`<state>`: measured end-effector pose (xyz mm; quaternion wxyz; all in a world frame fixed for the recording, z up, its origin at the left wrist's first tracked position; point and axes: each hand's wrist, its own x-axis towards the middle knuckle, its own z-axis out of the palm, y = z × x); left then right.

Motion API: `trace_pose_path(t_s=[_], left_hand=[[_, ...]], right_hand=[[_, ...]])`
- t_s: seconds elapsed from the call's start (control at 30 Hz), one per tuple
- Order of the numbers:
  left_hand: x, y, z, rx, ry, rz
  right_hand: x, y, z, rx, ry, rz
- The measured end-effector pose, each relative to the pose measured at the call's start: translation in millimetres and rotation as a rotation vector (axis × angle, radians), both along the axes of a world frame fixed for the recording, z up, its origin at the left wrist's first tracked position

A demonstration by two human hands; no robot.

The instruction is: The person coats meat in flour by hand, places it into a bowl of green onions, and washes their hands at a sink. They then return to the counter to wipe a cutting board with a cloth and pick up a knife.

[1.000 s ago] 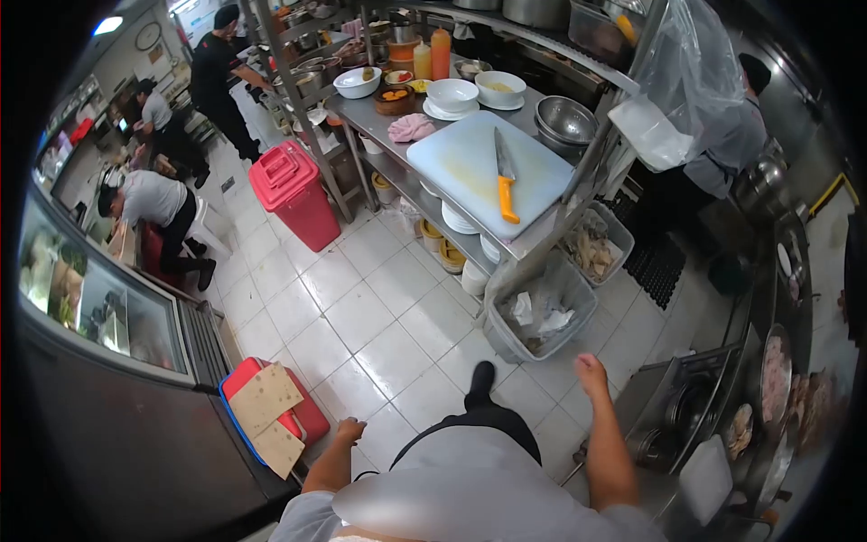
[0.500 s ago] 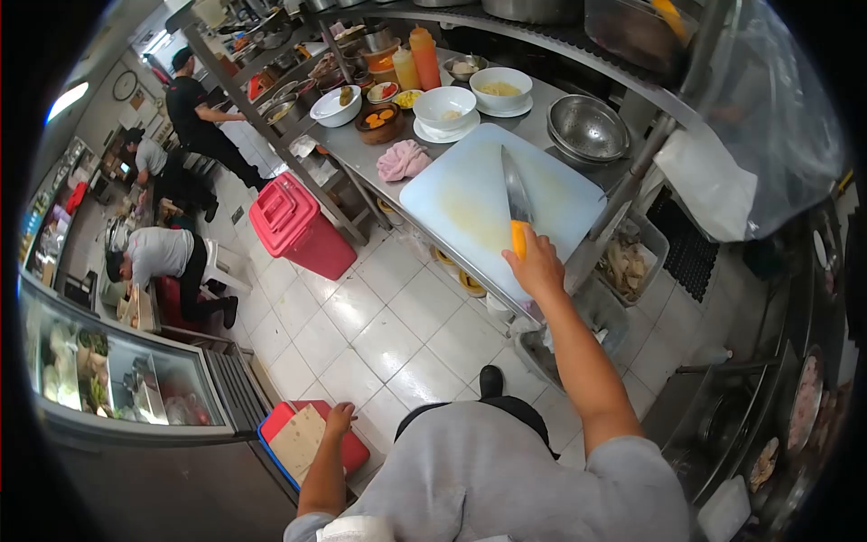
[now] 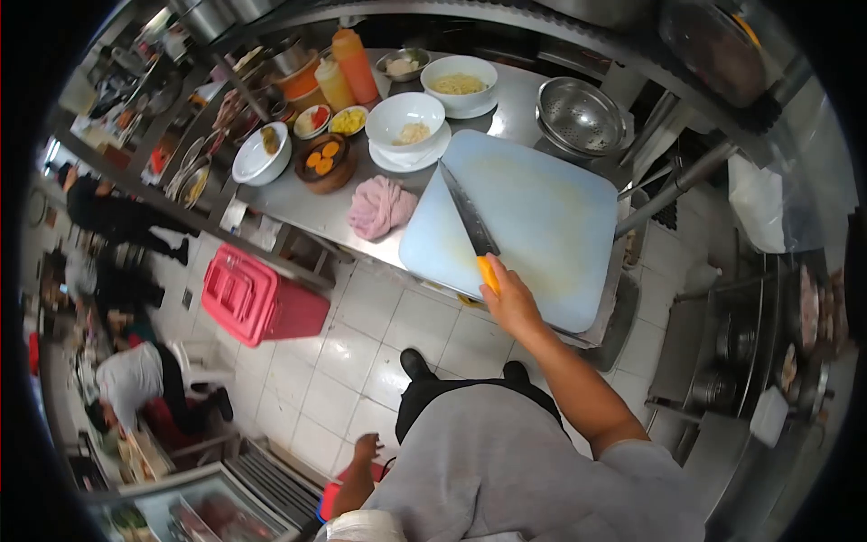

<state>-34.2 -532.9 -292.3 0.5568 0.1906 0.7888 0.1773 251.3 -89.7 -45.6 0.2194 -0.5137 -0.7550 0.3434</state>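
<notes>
My right hand (image 3: pixel 511 298) is closed round the yellow-orange handle of a chef's knife (image 3: pixel 470 220). Its blade lies over the left part of a pale blue cutting board (image 3: pixel 560 221), tip pointing away from me. Low at my left side hangs my left hand (image 3: pixel 366 448), fingers apart and holding nothing, above a partly hidden red box. Left of the board sits a crumpled pink cloth (image 3: pixel 381 208). Beyond it are a white bowl with pale chopped bits (image 3: pixel 406 117) on a plate and another bowl with pale shreds (image 3: pixel 459 77).
A metal colander (image 3: pixel 582 117) stands behind the board. Sauce bottles (image 3: pixel 354 68), a brown bowl of orange slices (image 3: pixel 323 164) and small bowls line the counter's left. On the floor stands a lidded red bin (image 3: pixel 262 294). Several people are at the far left, one bending over (image 3: pixel 135 384).
The view has turned and come closer to the counter. The knife has shifted to the left side of the board, still in my right hand. My left hand has left the box's tan lid area.
</notes>
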Motion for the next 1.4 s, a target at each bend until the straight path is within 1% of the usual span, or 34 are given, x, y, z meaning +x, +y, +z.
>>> trace_pose_path(t_s=[0.03,0.07,0.13,0.17,0.23,0.27,0.3,0.33,0.37,0.4,0.43,0.5,0.53,0.57,0.6,0.63,0.7,0.73,0.77,0.8,0.83,0.87,0.9,0.93,0.97,1.0,1.03,1.07,1.1,1.13,1.23,1.3,1.37,1.4], left_hand=[[-49,18,-35,0.013,-0.011,0.057],[-82,58,-14,0.036,-0.039,0.087],[-139,136,24,0.043,-0.051,0.301],[-174,165,28,0.104,-0.058,0.268],[-232,221,45,0.159,-0.014,0.187],[-264,240,40,0.212,0.005,0.175],[-275,267,62,0.160,0.074,0.146],[-283,284,69,0.160,0.067,0.124],[-291,301,75,0.267,0.146,0.078],[-297,321,81,0.376,0.221,0.030],[-291,343,96,0.383,0.213,0.006],[-248,372,147,0.554,0.106,-0.130],[-221,385,180,0.627,0.111,-0.207],[-199,401,203,0.707,0.116,-0.280],[-190,419,200,0.804,0.205,-0.371],[-181,434,197,0.900,0.296,-0.460],[-138,455,241,1.037,0.208,-0.485],[-126,466,245,1.042,0.203,-0.495],[-116,475,248,1.136,0.276,-0.586],[-109,485,252,1.231,0.348,-0.677],[-102,495,251,1.240,0.339,-0.687],[-94,505,246,1.256,0.428,-0.688],[-88,515,239,1.270,0.519,-0.686],[-83,527,227,1.276,0.511,-0.690],[-79,540,215,1.307,0.591,-0.727],[-76,546,206,1.332,0.671,-0.767],[-73,546,203,1.332,0.661,-0.779],[-67,547,200,1.268,0.710,-0.806],[-61,550,199,1.209,0.760,-0.831],[-58,551,198,1.218,0.752,-0.842],[-60,546,197,1.301,0.827,-0.876],[-64,534,199,1.312,0.834,-0.909],[-65,516,207,1.325,0.846,-0.929],[-65,500,214,1.324,0.845,-0.948]], right_hand=[[-16,2,4,-0.065,-0.012,-0.051],[-28,4,7,-0.061,-0.019,-0.082],[-51,13,6,-0.003,-0.076,-0.168],[-58,21,2,0.000,-0.085,-0.202],[-64,31,-6,-0.157,-0.058,-0.431],[-65,28,7,-0.156,-0.063,-0.460],[-65,20,30,-0.300,0.107,-0.663],[-63,16,43,-0.439,0.285,-0.861],[-56,7,26,-0.432,0.290,-0.883],[-46,-10,-6,-0.136,0.178,-0.859],[-42,-26,-24,0.155,0.055,-0.823],[-63,-61,9,0.174,-0.091,-0.522],[-76,-74,16,0.171,-0.097,-0.540],[-89,-82,21,0.025,-0.079,-0.420],[-98,-86,23,-0.120,-0.058,-0.298],[-101,-87,22,-0.116,-0.058,-0.313],[-101,-83,14,-0.138,-0.146,-0.416],[-87,-79,-3,0.003,-0.129,-0.500],[-66,-76,-19,0.147,-0.113,-0.583],[-43,-77,-19,0.086,-0.064,-0.701],[-27,-81,-12,0.024,-0.014,-0.818],[-19,-90,-8,0.030,-0.017,-0.829],[-17,-101,10,0.076,-0.103,-0.930],[-15,-110,20,0.121,-0.192,-1.029],[-16,-118,18,0.126,-0.197,-1.035],[-22,-131,15,0.175,-0.173,-0.874],[-29,-144,13,0.217,-0.147,-0.718],[-36,-154,13,0.215,-0.150,-0.733],[-44,-162,19,0.114,-0.181,-0.611],[-45,-166,22,0.010,-0.210,-0.487],[-11,-174,5,0.057,-0.289,-0.531],[28,-175,-5,0.074,-0.312,-0.713],[79,-175,-30,0.425,-0.244,-0.836],[84,-177,-3,0.070,0.000,-1.076]])
